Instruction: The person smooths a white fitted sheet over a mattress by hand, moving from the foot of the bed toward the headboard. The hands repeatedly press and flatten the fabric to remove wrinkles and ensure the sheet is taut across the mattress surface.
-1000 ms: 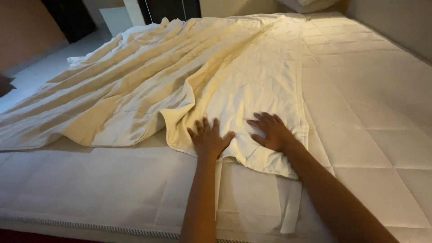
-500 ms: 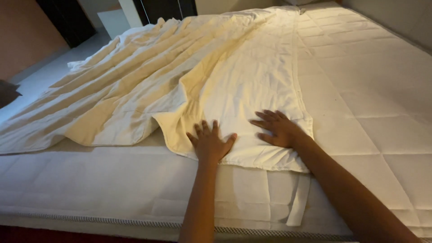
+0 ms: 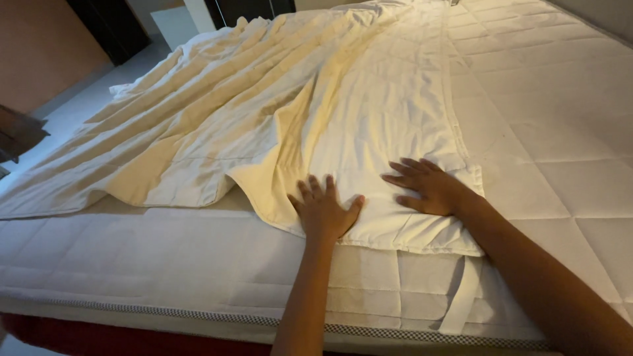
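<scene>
Both hands lie flat on a cream quilted mattress pad [image 3: 369, 132] spread loosely over a bed. The left hand [image 3: 324, 212] rests palm down near the pad's lower edge, fingers [image 3: 315, 188] spread and pointing toward 12 o'clock, pinching nothing. The right hand [image 3: 430, 186] lies just beside it, at its 2 o'clock, also palm down with fingers [image 3: 403, 177] spread toward 9 o'clock, pressing the fabric flat. The pad runs from the hands up toward 12 o'clock and bunches in long folds toward 10 o'clock, where a yellowish underside shows. Its right edge lies on the white quilted mattress [image 3: 560, 132] at 3 o'clock. A white elastic strap [image 3: 461, 296] hangs from the pad's corner down the mattress side at 5 o'clock. No containers are in view.
</scene>
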